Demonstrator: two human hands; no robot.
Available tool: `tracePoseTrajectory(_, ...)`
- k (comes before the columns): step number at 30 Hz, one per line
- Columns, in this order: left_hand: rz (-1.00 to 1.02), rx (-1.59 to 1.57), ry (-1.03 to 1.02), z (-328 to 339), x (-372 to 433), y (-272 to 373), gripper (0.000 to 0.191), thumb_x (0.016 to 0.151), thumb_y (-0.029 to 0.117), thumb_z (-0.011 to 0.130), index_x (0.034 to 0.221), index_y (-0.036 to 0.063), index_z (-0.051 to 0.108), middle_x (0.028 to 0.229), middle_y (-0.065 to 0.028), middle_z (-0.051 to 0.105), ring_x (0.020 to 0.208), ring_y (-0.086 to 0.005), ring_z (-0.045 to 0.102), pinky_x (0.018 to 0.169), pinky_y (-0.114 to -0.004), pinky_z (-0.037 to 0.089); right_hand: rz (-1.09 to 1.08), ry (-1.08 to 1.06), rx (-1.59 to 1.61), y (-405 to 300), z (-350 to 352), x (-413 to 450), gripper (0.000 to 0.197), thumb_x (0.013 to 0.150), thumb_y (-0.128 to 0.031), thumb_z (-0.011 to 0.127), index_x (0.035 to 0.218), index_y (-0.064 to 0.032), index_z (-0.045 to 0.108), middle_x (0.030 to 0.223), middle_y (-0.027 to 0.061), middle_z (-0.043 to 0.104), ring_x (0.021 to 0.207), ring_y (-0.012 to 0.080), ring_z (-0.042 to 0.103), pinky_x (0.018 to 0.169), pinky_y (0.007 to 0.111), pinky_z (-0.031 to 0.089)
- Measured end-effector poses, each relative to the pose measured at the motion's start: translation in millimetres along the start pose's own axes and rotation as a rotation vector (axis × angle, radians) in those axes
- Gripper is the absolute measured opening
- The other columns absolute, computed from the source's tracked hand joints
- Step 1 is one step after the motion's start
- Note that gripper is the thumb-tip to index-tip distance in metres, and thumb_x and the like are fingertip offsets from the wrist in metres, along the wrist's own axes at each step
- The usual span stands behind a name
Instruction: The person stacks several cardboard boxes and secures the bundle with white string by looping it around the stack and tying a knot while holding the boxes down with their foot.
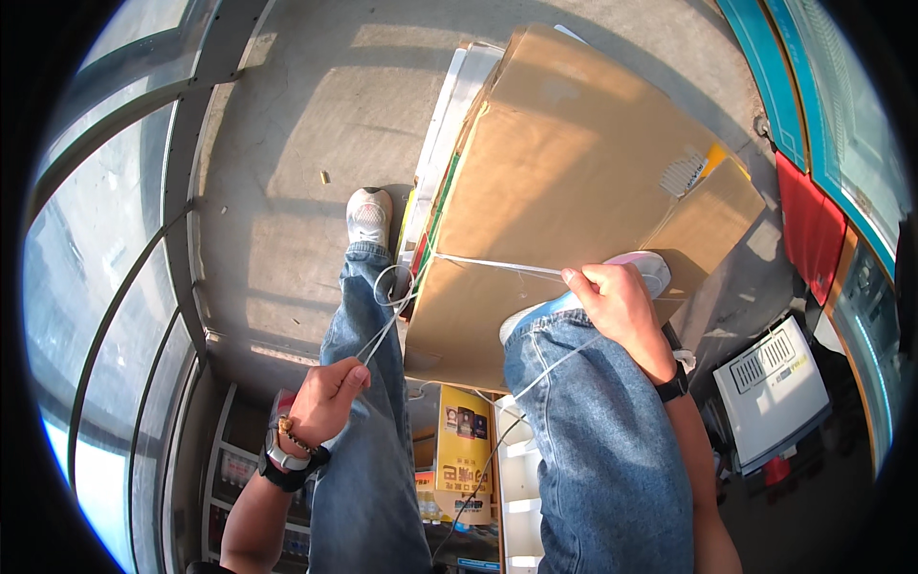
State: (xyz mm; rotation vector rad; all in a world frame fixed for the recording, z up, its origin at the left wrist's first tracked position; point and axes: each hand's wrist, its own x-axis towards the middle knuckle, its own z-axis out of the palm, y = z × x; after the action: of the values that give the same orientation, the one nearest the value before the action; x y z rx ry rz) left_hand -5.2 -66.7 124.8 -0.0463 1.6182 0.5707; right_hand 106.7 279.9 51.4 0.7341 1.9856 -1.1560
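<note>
A stack of flattened cardboard [545,179] lies on the concrete floor in front of me, with white and coloured sheets showing along its left edge. White plastic strapping [495,264] crosses its top and meets a loop at the left edge. My left hand [331,394] is closed around strands running up to that loop. Closed on the strap over the stack, my right hand [615,301] is beside my right shoe [649,271], which presses on the cardboard. From the right hand a loose length trails across my jeans [595,402].
My left shoe [369,215] stands on the concrete floor [287,158]. A metal-framed glass wall [107,194] runs along the left. At right are a red panel [810,222] and a white box-shaped appliance [771,391]. Behind my legs are a yellow printed box [462,438] and shelves with bottles [237,466].
</note>
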Motion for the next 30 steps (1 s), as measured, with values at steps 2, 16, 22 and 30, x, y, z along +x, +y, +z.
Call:
tracePoseTrajectory(2,-0.073,0.017,0.045,-2,-3,1,0.031,0.094,0.023,0.052,0.074,0.0005,0.051,0.057,-0.0106,0.046,0.053,-0.0219,0.042,0.053,-0.034,0.037,0.026,-0.012,-0.044,3,1,1,0.04,0.09,-0.028,0.06,0.066,0.0026,0.053,0.058,0.0221,0.047,0.049,0.0355,0.047,0.048,0.041,0.035)
tracePoseTrajectory(16,0.025,0.468,0.359,-18,56,-88,0.043,0.093,0.036,0.055,0.067,0.0024,0.058,0.056,-0.0204,0.051,0.053,-0.0403,0.049,0.048,-0.043,0.039,0.031,-0.066,-0.03,-7,3,-9,0.037,0.09,-0.025,0.06,0.067,0.0027,0.054,0.059,0.0228,0.048,0.052,0.0388,0.05,0.048,0.041,0.037)
tracePoseTrajectory(22,0.186,0.728,0.231,-69,135,-96,0.043,0.095,0.038,0.05,0.07,0.0048,0.061,0.06,-0.0201,0.056,0.06,-0.0423,0.054,0.054,-0.048,0.043,-0.002,-0.11,-0.062,-8,9,-26,0.036,0.089,-0.023,0.059,0.062,0.0008,0.054,0.059,0.0223,0.051,0.056,0.0418,0.053,0.049,0.046,0.04)
tracePoseTrajectory(30,0.198,0.708,0.203,-76,173,-98,0.041,0.095,0.036,0.051,0.071,0.0034,0.061,0.062,-0.0209,0.057,0.062,-0.042,0.054,0.057,-0.047,0.044,-0.188,-0.142,0.023,17,2,-33,0.035,0.088,-0.017,0.062,0.06,0.0014,0.052,0.052,0.0214,0.048,0.046,0.0376,0.051,0.043,0.04,0.038)
